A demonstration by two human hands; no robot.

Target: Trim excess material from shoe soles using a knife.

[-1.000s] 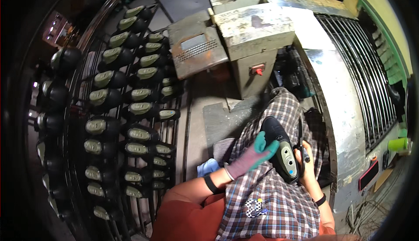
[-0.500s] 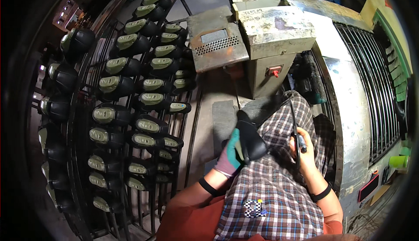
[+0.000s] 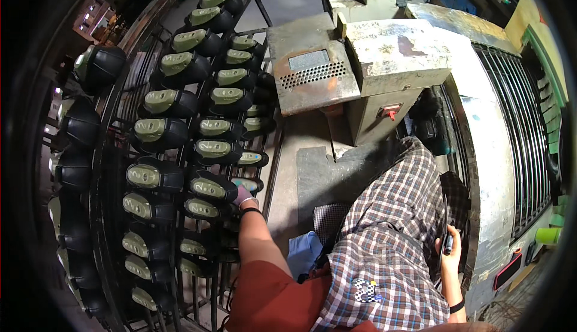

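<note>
My left hand (image 3: pixel 245 197), in a purple and teal glove, reaches into the rack at my left. Its fingers are mostly hidden among black shoe uppers (image 3: pixel 211 186) stretched over lasts, their olive undersides facing up. Right beside the fingers is a small teal-grey surface (image 3: pixel 248 183); whether it is glove or shoe I cannot make out. Bare and low over the right side of my lap, my right hand (image 3: pixel 452 257) is closed round a slim black hand tool (image 3: pixel 448 245) with a shiny end. A thin dark length rises from it.
The metal rack (image 3: pixel 277 152) carries several rows of these shoes. Ahead stands a worn grey machine (image 3: pixel 396 49) with a red switch (image 3: pixel 390 113) and a perforated metal plate (image 3: pixel 312 73). A barred metal bench (image 3: pixel 490 170) is at my right. Blue cloth (image 3: pixel 305 252) lies beside my lap.
My left hand has moved from my lap to the rack; the black shoe it held there is gone from the lap. My right hand has lowered outward with the tool. The whole view has shifted slightly.
</note>
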